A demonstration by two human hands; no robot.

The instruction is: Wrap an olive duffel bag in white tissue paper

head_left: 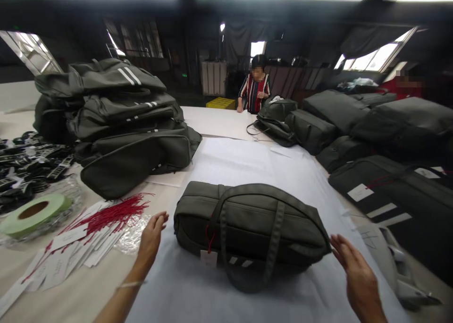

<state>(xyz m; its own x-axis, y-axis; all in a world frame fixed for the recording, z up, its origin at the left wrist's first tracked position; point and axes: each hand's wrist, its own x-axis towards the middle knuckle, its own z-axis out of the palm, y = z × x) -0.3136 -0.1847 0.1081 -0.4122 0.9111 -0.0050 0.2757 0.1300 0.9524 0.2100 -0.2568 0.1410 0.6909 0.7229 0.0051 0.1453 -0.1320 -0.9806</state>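
A dark olive duffel bag (pixel 297 228) lies on the white sheet (pixel 233 162) in front of me, its handles looped over the top and front. From it hangs a white hang tag (pixel 208 258) on a red string, beside two short pale stripes. My left hand (pixel 153 233) is held off the bag's left end, fingers stretched out and nothing in it. At the other end my right hand (pixel 356 271) is open, its fingertips close to the bag's right corner; whether they touch it I cannot tell.
Stacked dark bags (pixel 138 157) stand at left, more bags (pixel 392 186) at right. Hang tags with red strings (pixel 116 214), a green tape roll (pixel 35 214) and a heap of dark straps (pixel 31 167) lie left. A grey tool (pixel 385 257) lies right. A person (pixel 255 87) stands across the table.
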